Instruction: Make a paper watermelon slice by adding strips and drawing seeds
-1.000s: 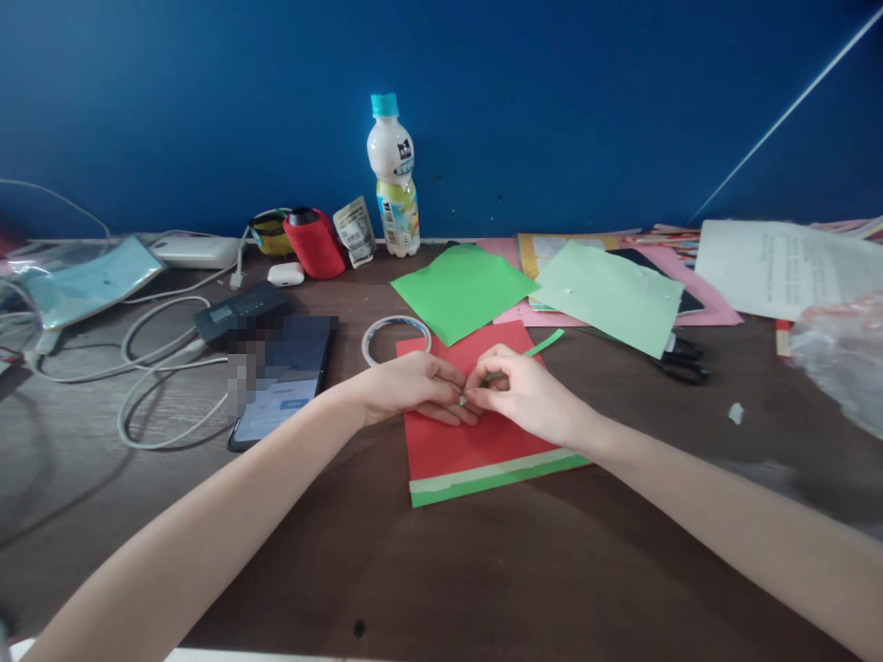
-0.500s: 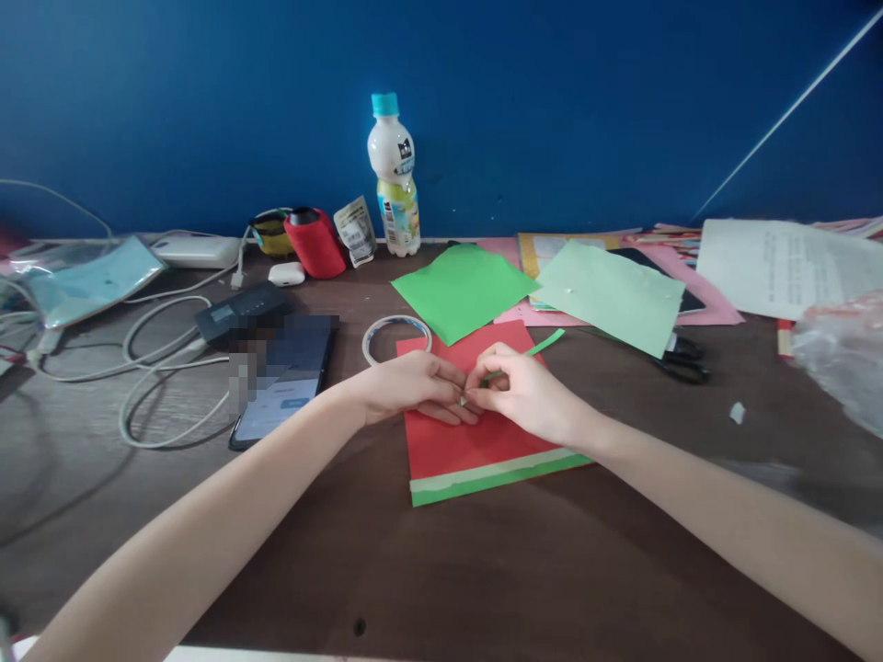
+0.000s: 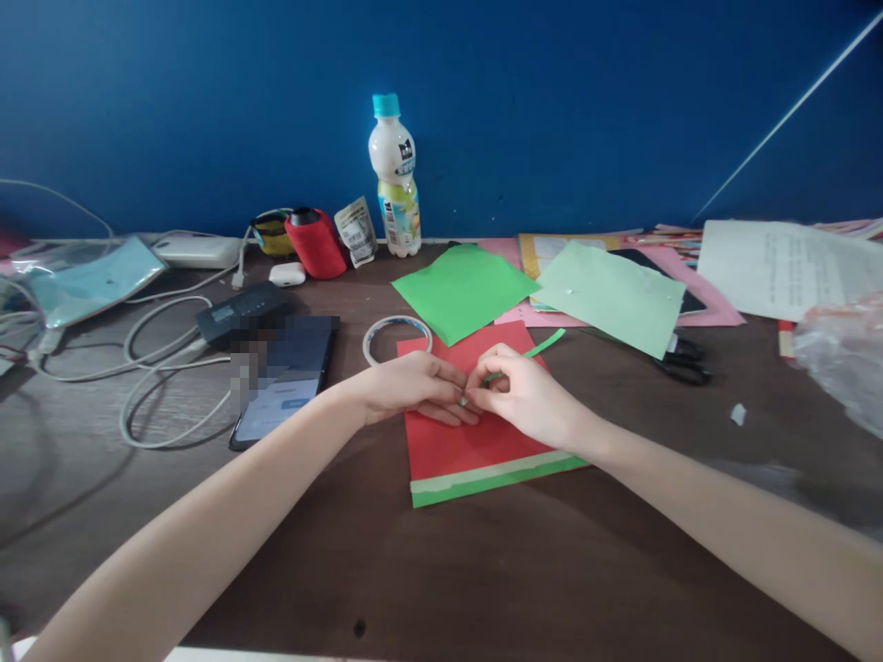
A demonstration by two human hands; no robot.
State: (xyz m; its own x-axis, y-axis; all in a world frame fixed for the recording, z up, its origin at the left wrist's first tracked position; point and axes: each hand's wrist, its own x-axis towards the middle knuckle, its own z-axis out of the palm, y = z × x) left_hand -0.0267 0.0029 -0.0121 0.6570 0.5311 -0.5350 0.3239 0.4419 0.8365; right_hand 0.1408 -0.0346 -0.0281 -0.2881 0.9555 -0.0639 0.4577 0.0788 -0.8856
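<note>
A red paper sheet [image 3: 475,446] with a pale and a green band along its near edge lies on the brown table [image 3: 483,579]. My left hand [image 3: 407,386] and my right hand [image 3: 528,395] meet over it, fingertips pinched together on the near end of a narrow green paper strip [image 3: 542,346]. The strip runs up and to the right from my right hand. A ring of clear tape [image 3: 395,336] lies just behind my left hand.
Bright green paper [image 3: 462,290] and pale green paper [image 3: 611,294] lie behind the red sheet, with black scissors [image 3: 680,360] to the right. A phone [image 3: 286,382], cables [image 3: 158,368], a red cup [image 3: 315,242] and a bottle [image 3: 395,175] stand to the left and back. A plastic bag [image 3: 838,359] is at far right.
</note>
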